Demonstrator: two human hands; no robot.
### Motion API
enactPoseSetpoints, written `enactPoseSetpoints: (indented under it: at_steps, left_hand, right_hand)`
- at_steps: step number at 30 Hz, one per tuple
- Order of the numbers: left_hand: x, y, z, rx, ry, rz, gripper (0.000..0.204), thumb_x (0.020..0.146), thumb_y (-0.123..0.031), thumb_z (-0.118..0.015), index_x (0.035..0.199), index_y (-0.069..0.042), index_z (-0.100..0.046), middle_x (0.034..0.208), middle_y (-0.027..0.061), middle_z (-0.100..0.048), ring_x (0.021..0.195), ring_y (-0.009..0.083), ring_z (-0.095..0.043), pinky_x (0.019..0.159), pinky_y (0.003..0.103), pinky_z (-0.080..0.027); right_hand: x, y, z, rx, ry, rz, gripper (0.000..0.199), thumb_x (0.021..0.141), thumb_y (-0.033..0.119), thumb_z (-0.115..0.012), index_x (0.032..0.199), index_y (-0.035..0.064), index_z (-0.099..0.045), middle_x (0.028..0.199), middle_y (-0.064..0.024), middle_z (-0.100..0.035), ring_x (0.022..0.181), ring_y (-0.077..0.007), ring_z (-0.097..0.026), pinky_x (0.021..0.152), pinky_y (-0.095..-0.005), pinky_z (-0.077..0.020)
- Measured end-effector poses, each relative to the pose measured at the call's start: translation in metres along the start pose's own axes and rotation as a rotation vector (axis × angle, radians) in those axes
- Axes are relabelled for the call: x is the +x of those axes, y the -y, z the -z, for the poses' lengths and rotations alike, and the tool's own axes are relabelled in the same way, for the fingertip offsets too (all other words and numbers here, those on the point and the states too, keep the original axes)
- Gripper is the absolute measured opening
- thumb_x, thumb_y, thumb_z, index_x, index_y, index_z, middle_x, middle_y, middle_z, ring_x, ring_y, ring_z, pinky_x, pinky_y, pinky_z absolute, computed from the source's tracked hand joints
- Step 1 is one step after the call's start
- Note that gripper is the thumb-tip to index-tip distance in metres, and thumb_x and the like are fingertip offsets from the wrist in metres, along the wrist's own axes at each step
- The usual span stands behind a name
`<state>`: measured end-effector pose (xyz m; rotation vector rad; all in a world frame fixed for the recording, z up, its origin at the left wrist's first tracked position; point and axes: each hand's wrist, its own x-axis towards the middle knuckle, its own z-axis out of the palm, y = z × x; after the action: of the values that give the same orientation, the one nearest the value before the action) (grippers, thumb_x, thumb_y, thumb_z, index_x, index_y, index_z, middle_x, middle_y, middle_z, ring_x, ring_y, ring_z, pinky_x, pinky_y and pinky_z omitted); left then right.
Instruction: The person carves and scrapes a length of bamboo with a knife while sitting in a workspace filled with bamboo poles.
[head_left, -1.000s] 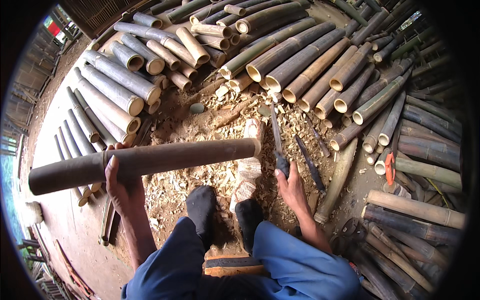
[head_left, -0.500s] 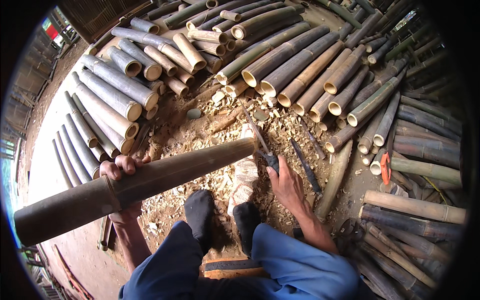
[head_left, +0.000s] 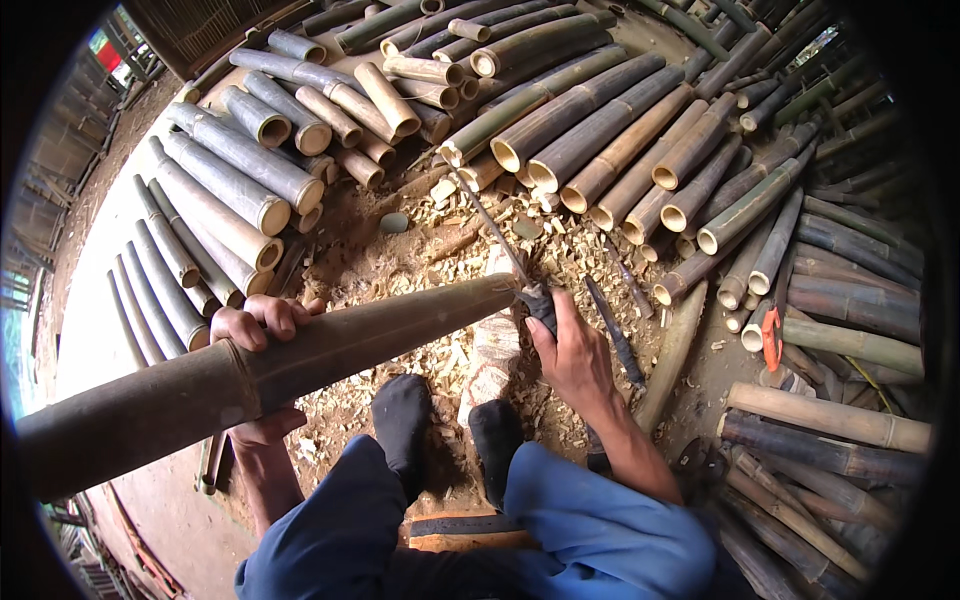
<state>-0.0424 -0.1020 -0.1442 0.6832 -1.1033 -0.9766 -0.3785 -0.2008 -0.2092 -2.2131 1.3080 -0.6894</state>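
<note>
My left hand [head_left: 258, 345] grips a long thick bamboo pole [head_left: 300, 360] that runs from the lower left up to the centre, its far end resting on a wooden chopping block [head_left: 492, 350]. My right hand [head_left: 572, 358] holds a long-bladed knife [head_left: 500, 245] by its dark handle, the blade pointing up and away right beside the pole's end. Both feet in black socks [head_left: 400, 420] rest by the block, with blue trousers below.
Stacks of cut bamboo lengths [head_left: 600, 130] ring the ground on the left, top and right. Wood chips [head_left: 440, 240] litter the dirt around the block. A second blade [head_left: 610, 325] lies on the ground to the right, and an orange-handled tool [head_left: 771, 335] sits among the poles.
The bamboo pole has tilted, its near end swinging down to the lower left and closer to the camera. My right hand has taken the knife and brought it up to the pole's far end.
</note>
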Motion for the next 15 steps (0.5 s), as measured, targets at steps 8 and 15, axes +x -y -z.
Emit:
enactPoseSetpoints:
  at_steps: [8,15]
  left_hand:
    - [0.005,-0.004,-0.009,-0.001,0.035,-0.024,0.049,0.081,-0.028,-0.088,0.108,-0.016,-0.049,0.111,0.0074,-0.053,0.119,0.0274,-0.054,0.119,0.057,-0.036]
    - [0.008,-0.001,-0.021,0.045,-0.030,-0.055,0.058,0.077,-0.034,-0.090,0.112,-0.015,-0.048,0.113,0.0080,-0.052,0.118,0.0276,-0.053,0.119,0.059,-0.037]
  right_hand:
    - [-0.004,-0.049,-0.024,-0.164,0.262,-0.225,0.023,0.103,0.020,-0.059,0.108,0.0014,-0.047,0.079,-0.0241,-0.070,0.066,-0.0394,-0.071,0.052,-0.0462,-0.0536]
    - [-0.014,-0.010,-0.013,0.001,0.027,-0.099,0.029,0.105,0.024,-0.055,0.117,-0.0009,-0.046,0.078,-0.0231,-0.068,0.068,-0.0409,-0.071,0.053,-0.0461,-0.0522]
